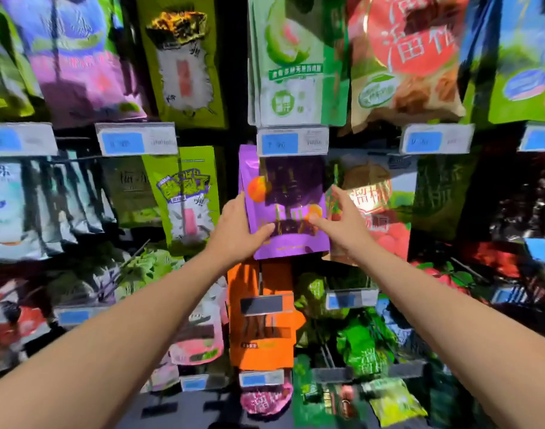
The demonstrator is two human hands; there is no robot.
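Note:
A purple snack pouch (291,193) with orange fruit pictures hangs on a peg in the middle of a store display wall. My left hand (238,230) grips its lower left edge, thumb across the front and fingers behind. My right hand (342,221) reaches in from the right, with its thumb touching the pouch's front near the lower right and its fingers spread beside the pouch. The pouch's top is hidden behind a price tag (292,141).
Hanging snack bags surround it: a lime green bag (187,193) to the left, a red and green bag (376,209) to the right, an orange pouch (261,317) below, a pale green bag (292,60) above. Metal pegs with blue price tags stick out towards me.

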